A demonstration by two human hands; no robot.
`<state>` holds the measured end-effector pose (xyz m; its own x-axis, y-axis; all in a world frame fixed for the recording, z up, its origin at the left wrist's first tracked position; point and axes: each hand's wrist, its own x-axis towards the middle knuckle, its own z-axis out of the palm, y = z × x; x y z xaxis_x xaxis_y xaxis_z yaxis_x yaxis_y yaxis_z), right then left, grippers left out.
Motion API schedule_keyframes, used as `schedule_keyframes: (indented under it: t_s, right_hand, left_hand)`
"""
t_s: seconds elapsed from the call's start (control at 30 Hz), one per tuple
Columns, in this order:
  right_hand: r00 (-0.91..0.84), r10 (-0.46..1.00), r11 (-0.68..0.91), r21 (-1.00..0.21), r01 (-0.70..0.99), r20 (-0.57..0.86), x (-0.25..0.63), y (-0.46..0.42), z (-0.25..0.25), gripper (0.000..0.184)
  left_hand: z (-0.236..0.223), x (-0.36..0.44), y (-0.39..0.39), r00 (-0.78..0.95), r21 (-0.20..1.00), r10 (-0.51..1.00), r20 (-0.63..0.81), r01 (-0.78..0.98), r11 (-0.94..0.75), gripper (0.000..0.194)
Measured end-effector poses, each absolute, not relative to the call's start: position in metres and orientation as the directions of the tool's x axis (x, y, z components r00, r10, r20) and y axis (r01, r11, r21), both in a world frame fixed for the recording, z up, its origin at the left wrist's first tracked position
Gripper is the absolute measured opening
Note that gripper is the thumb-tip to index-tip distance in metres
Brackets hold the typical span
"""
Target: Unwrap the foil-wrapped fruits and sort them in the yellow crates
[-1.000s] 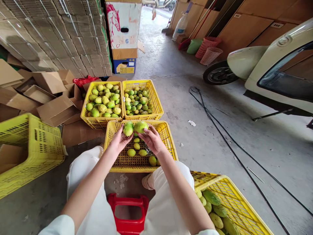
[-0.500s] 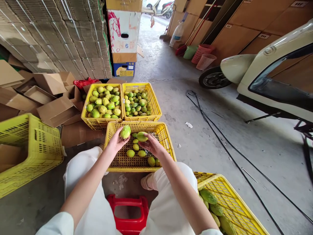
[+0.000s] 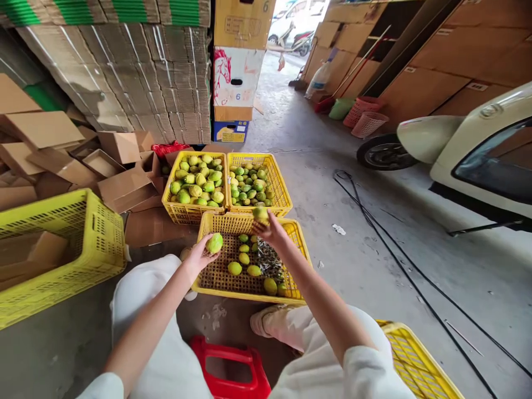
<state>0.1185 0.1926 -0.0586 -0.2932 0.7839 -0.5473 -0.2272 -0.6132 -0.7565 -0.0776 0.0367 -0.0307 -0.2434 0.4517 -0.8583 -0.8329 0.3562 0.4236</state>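
Over the left side of the nearest yellow crate [image 3: 249, 295], my left hand [image 3: 199, 255] is closed around a rounded yellow-green fruit [image 3: 215, 243]. My right hand [image 3: 270, 228] holds another yellow-green fruit [image 3: 260, 214], blurred, above the crate's far rim and close to the back right crate [image 3: 282, 185]. Several smaller fruits [image 3: 235, 268] lie loose on the near crate's floor, beside crumpled dark, shiny plastic [image 3: 269, 257]. Small green fruits [image 3: 251, 194] lie in the back right crate. The back left crate [image 3: 187, 213] is heaped with larger yellow-green fruits [image 3: 199, 180].
Another yellow crate [image 3: 103, 233] with cardboard inside stands at left, near loose cardboard boxes [image 3: 45, 130]. A red stool [image 3: 228, 354] is between my legs. At lower right is a yellow crate [image 3: 419, 360]. Black cables [image 3: 374, 221] cross the floor towards a parked scooter [image 3: 469, 144].
My right hand has moved away from my left, forward to the far rim with its fruit. My left hand still holds its fruit. The view has shifted, showing less of the lower right crate.
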Motion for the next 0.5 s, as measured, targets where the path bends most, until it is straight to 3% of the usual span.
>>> schedule_keyframes:
  t_s: [0.1,0.17,0.2,0.37,0.5]
  right_hand:
    - [-0.199,0.909,-0.412,-0.859,-0.304,-0.366,0.108,0.218,-0.045,0.031]
    - [-0.131,0.942,-0.324,-0.940,-0.104,-0.310,0.112,0.201,-0.055,0.033]
    - [-0.135,0.939,-0.303,-0.946,0.112,-0.317,0.116,0.184,-0.066,0.035]
    - [-0.067,0.888,-0.349,-0.762,0.546,-0.455,0.144,0.073,-0.143,0.021]
    - [-0.030,0.895,-0.257,-0.571,0.779,-0.444,0.150,0.016,-0.177,0.027]
  left_hand:
    - [-0.032,-0.080,0.038,-0.245,0.420,0.441,-0.863,-0.834,0.358,0.007]
    - [-0.033,-0.080,0.041,-0.244,0.416,0.439,-0.865,-0.838,0.353,0.008]
    - [-0.035,-0.079,0.042,-0.240,0.410,0.437,-0.867,-0.842,0.351,0.009]
    - [-0.052,-0.069,0.046,-0.191,0.367,0.436,-0.879,-0.855,0.366,0.021]
    - [-0.070,-0.055,0.040,-0.162,0.339,0.408,-0.898,-0.847,0.409,0.022]
